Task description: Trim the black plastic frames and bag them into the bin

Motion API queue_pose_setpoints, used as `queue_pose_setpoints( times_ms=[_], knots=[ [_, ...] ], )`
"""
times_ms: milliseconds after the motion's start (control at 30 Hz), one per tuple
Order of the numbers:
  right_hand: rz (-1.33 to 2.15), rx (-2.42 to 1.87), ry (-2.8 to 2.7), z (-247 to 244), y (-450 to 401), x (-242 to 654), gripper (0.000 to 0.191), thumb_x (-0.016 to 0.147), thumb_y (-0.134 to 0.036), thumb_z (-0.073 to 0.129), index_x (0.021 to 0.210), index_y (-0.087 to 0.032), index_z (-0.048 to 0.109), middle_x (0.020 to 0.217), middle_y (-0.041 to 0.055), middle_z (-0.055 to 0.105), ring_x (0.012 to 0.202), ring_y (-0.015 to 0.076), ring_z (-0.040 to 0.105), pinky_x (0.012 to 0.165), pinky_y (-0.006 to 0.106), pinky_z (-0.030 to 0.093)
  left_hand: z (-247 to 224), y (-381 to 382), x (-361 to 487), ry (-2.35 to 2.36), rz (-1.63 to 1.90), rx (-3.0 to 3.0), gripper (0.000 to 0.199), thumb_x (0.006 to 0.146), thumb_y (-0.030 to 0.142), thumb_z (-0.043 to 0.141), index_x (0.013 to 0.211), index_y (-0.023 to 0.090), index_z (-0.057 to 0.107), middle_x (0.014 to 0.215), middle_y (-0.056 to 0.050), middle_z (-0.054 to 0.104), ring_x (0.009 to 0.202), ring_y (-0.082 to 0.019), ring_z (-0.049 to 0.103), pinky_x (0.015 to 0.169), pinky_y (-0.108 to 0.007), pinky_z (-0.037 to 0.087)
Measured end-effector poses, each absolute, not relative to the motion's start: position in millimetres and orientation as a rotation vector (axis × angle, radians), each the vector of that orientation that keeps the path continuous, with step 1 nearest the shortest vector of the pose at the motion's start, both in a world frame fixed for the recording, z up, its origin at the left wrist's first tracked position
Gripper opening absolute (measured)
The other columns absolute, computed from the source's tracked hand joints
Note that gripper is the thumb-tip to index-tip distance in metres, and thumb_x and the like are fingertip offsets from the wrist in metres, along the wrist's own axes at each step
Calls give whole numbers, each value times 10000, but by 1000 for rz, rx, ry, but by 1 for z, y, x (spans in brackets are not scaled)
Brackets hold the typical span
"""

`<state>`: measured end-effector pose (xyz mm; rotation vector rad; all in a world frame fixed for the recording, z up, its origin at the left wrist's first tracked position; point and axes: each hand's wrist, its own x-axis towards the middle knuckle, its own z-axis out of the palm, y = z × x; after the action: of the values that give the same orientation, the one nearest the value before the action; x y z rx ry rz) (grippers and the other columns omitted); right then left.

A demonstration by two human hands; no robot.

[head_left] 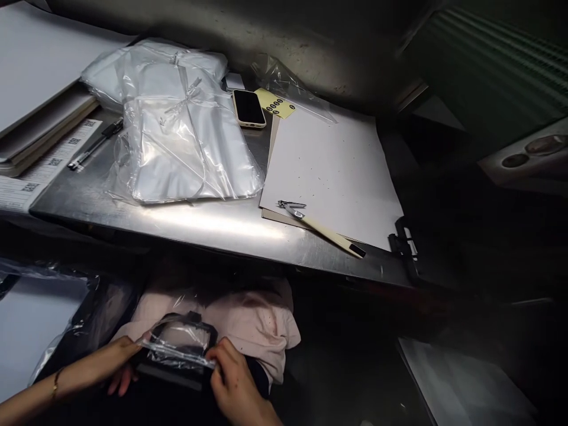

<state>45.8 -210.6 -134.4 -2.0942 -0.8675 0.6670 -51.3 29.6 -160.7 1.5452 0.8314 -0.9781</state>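
Low in the head view, a clear plastic bag (177, 353) is stretched between both hands, around a black item with a handle-like loop (206, 331). My left hand (122, 361) has its fingers closed on the bag's left edge, with some fingertips showing below. My right hand (228, 376) pinches the right edge of the bag. The black item lies over the lap, and its lower part merges with dark clothing. Pink cloth (252, 316) is bunched just beyond the hands.
On the metal table (213, 228) lie tied clear bags (186, 142), a phone (249, 108), a pen (97, 144), white sheets (332, 171), a cream-handled tool (328, 229) and a black clip (403, 238). A plastic-wrapped stack (39, 325) sits at lower left.
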Motion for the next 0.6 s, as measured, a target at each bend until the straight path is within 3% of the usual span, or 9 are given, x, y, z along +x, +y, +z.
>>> queue_pose_setpoints(
  times_ms=[100, 233, 367, 433, 533, 600],
  knots=[
    [644, -2079, -795, -109, -198, 82, 299, 702, -4, 353, 893, -177, 503, 817, 15, 481, 750, 114, 501, 671, 228, 423, -145, 40, -23, 786, -924, 1378, 572, 692, 588, 389, 438, 123, 605, 344, -56, 559, 287, -101, 418, 372, -215, 263],
    [651, -2019, -837, -85, -186, 111, 358, 759, -36, 304, 1035, -194, 468, 878, 24, 463, 778, 116, 493, 706, 245, 419, -109, 33, 9, 756, -744, 1186, 464, 744, 498, 408, 616, 126, 654, 487, -37, 616, 420, -95, 483, 422, -189, 297],
    [772, -1925, -1031, -92, -175, 88, 495, 743, -148, 470, 1223, -191, 355, 946, 55, 513, 904, 182, 492, 816, 331, 401, -86, 2, -7, 736, -690, 973, 461, 761, 485, 379, 670, 121, 647, 521, -41, 610, 431, -90, 484, 439, -194, 321],
    [844, -1884, -1103, -105, -167, 65, 435, 705, -125, 508, 1132, -198, 470, 878, 41, 548, 856, 183, 519, 796, 325, 416, -89, -4, -31, 733, -746, 893, 470, 739, 499, 416, 655, 99, 648, 500, -58, 604, 407, -95, 483, 417, -199, 314],
    [952, -1798, -1172, -121, -155, 33, 225, 696, -69, 472, 795, -219, 607, 759, -8, 558, 733, 122, 549, 707, 220, 439, -105, 5, -67, 805, -818, 812, 426, 581, 520, 607, 686, 107, 635, 584, -77, 637, 471, -145, 552, 400, -206, 329],
    [1022, -1718, -1217, -125, -149, 19, 185, 685, -69, 483, 699, -215, 595, 733, -31, 556, 688, 90, 552, 653, 159, 432, -120, 17, -79, 944, -772, 798, 512, 568, 627, 531, 748, 152, 600, 644, -58, 639, 516, -167, 576, 396, -219, 355]
  ],
)
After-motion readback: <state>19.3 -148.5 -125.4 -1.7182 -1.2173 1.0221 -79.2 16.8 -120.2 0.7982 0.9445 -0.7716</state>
